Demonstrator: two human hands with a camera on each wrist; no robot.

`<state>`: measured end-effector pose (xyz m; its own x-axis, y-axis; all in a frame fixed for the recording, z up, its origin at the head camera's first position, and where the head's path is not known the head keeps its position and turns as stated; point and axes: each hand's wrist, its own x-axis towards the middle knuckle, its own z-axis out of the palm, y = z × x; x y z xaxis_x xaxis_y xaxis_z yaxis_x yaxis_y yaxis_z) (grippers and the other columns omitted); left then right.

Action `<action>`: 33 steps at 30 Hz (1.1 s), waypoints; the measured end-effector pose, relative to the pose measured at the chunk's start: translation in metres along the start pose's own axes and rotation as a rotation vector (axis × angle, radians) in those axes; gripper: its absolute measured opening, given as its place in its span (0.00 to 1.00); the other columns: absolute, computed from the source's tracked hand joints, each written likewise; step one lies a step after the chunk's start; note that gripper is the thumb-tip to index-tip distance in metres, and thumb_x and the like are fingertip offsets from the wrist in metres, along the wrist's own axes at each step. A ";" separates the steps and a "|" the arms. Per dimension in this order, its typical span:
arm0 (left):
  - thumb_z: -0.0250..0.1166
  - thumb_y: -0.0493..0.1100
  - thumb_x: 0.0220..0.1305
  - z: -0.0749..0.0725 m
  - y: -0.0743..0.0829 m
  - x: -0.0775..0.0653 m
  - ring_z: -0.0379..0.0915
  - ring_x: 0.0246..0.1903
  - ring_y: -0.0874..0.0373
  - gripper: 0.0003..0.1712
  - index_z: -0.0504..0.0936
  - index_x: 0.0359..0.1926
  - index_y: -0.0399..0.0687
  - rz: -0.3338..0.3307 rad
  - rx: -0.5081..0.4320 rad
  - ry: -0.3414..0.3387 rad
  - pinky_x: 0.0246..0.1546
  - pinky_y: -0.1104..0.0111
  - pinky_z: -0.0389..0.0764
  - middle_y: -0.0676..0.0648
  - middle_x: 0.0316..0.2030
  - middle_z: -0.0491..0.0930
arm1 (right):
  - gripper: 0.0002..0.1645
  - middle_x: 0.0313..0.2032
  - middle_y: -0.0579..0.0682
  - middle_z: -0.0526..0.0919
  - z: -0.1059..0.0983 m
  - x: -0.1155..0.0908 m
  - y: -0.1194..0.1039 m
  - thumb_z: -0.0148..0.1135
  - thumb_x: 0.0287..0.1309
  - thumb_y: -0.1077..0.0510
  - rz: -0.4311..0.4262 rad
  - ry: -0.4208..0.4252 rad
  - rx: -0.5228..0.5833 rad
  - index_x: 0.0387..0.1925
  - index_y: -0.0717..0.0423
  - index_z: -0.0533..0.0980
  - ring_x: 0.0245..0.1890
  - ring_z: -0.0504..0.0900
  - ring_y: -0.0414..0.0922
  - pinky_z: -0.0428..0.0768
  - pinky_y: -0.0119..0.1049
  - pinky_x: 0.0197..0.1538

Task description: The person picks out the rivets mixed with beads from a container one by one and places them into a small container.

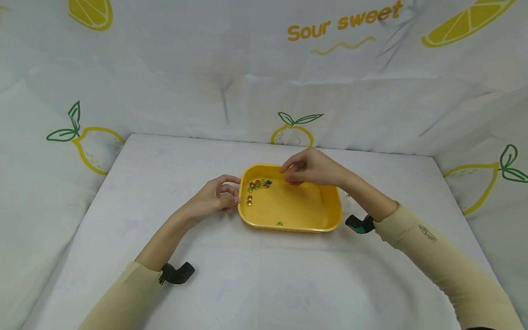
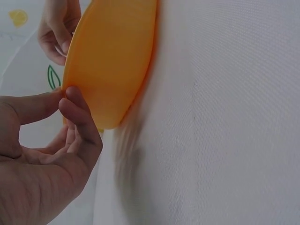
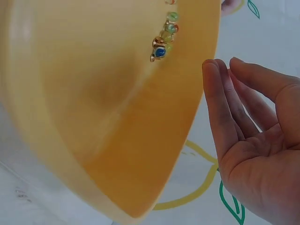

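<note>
Small shiny beads, amber, green and blue, lie in a yellow tray [image 1: 297, 208]. Most sit in a cluster [image 1: 259, 184] at its back left. A green bead [image 1: 279, 223] rests by the front wall. At the tray's left end my left hand [image 1: 212, 197] holds the rim with thumb and finger, the other fingers bent outside. My right hand [image 1: 315, 167] hovers over the back rim, fingertips close together and pointing left. In the right wrist view, a narrow gap shows between the right hand's fingertips [image 3: 211, 68], with nothing visible in it.
A tiny bead-like item [image 1: 348, 196] lies on the white tabletop [image 1: 264, 275], just outside the tray's right end. White cloth [image 1: 177, 91] printed with lemons hangs behind and at both sides. A black wrist camera [image 1: 177, 273] is on each forearm.
</note>
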<state>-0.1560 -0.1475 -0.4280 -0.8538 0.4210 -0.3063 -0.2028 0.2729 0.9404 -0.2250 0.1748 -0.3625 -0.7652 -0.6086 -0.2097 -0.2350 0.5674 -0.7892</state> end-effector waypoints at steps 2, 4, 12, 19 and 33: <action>0.65 0.37 0.71 0.000 0.000 -0.001 0.79 0.41 0.48 0.33 0.68 0.74 0.44 0.004 0.007 -0.003 0.43 0.67 0.85 0.45 0.48 0.81 | 0.15 0.44 0.68 0.92 0.001 0.001 -0.002 0.71 0.69 0.65 0.005 -0.005 0.001 0.54 0.68 0.86 0.43 0.93 0.63 0.93 0.41 0.47; 0.64 0.37 0.71 -0.001 0.000 -0.001 0.79 0.41 0.48 0.33 0.68 0.74 0.44 0.014 0.018 -0.006 0.43 0.67 0.84 0.44 0.48 0.81 | 0.15 0.44 0.68 0.92 0.002 0.003 -0.003 0.71 0.69 0.65 0.005 -0.011 0.006 0.54 0.68 0.86 0.43 0.93 0.63 0.93 0.40 0.47; 0.63 0.36 0.71 -0.002 0.000 -0.002 0.81 0.43 0.47 0.35 0.67 0.77 0.47 0.049 0.049 -0.008 0.46 0.68 0.84 0.44 0.49 0.82 | 0.16 0.44 0.69 0.92 0.005 0.010 -0.005 0.70 0.70 0.65 -0.012 -0.046 -0.008 0.54 0.71 0.85 0.44 0.93 0.64 0.92 0.39 0.46; 0.69 0.37 0.70 -0.003 0.000 -0.004 0.83 0.42 0.48 0.39 0.66 0.79 0.49 0.062 0.030 -0.013 0.47 0.66 0.87 0.42 0.51 0.80 | 0.15 0.42 0.67 0.93 0.009 0.016 -0.007 0.70 0.71 0.64 0.010 -0.085 -0.031 0.55 0.69 0.85 0.43 0.94 0.62 0.93 0.43 0.48; 0.69 0.36 0.70 -0.003 -0.001 -0.004 0.83 0.41 0.52 0.41 0.64 0.80 0.50 0.055 -0.017 -0.023 0.46 0.68 0.88 0.41 0.54 0.78 | 0.15 0.43 0.66 0.93 0.022 0.028 -0.005 0.70 0.69 0.66 0.011 -0.120 -0.013 0.53 0.70 0.85 0.41 0.95 0.57 0.93 0.43 0.45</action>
<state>-0.1539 -0.1516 -0.4278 -0.8529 0.4544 -0.2572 -0.1640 0.2346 0.9582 -0.2325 0.1428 -0.3772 -0.6909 -0.6638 -0.2863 -0.2353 0.5810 -0.7791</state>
